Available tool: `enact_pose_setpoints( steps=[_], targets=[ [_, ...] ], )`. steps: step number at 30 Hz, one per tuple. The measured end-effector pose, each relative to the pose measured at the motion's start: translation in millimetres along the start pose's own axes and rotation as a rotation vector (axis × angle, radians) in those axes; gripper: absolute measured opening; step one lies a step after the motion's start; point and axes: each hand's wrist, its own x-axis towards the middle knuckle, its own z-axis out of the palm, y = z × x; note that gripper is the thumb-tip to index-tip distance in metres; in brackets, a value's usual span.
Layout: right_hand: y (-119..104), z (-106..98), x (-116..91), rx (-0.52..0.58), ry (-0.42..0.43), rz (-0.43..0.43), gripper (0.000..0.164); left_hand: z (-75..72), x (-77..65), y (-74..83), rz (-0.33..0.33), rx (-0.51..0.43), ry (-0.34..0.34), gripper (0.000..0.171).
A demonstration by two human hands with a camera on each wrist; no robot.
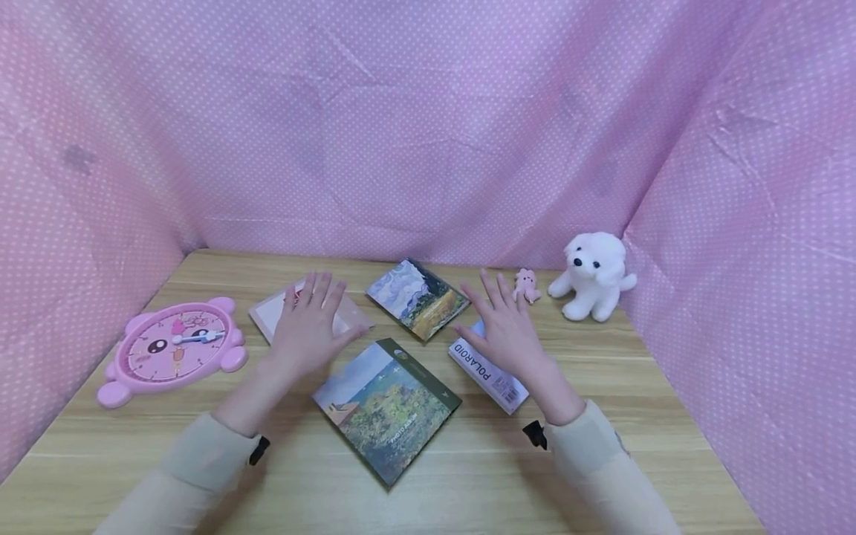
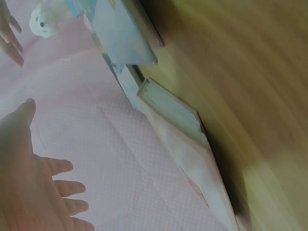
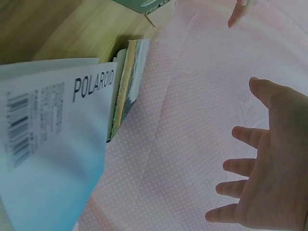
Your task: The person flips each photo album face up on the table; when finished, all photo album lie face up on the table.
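My left hand (image 1: 304, 334) is spread flat above a pale pink-white box (image 1: 270, 310), which it partly covers in the head view. With fingers straight and apart, my right hand (image 1: 506, 331) hovers over the white and blue Polaroid box (image 1: 487, 375). Both wrist views show a gap between each palm and the things below, and neither hand holds anything. Between the forearms lies a photo album (image 1: 394, 409) with a painted landscape cover and a dark green edge. Behind it rests a smaller album-like item (image 1: 417, 299) with a swirling-sky painting.
At the left lies a pink toy clock (image 1: 175, 345) with a cartoon face. A white plush dog (image 1: 591, 275) sits at the back right, beside a small pink figure (image 1: 526, 286). Pink dotted cloth (image 1: 414, 134) hangs around the wooden table (image 1: 602, 461).
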Motion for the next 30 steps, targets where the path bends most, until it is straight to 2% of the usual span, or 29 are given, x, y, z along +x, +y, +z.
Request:
enact_pose_setpoints(
  steps=[13,20,27,30],
  targets=[
    [-12.4,-14.5,34.9,0.013,0.004,-0.031,0.072,-9.5,20.7,-26.1,0.003,0.024,0.025,0.088],
    [-26.7,-18.4,58.2,0.045,-0.020,-0.054,0.073,-13.2,33.4,-44.0,-0.004,-0.021,0.019,0.089],
    [-40.4,-7.5,82.4,0.022,-0.061,-0.123,0.074,-6.3,46.9,-69.0,0.005,-0.011,0.014,0.085],
    [-47.0,1.1,91.2,0.049,-0.091,-0.162,0.074,-0.9,51.3,-82.1,0.008,-0.006,0.007,0.085]
  ],
)
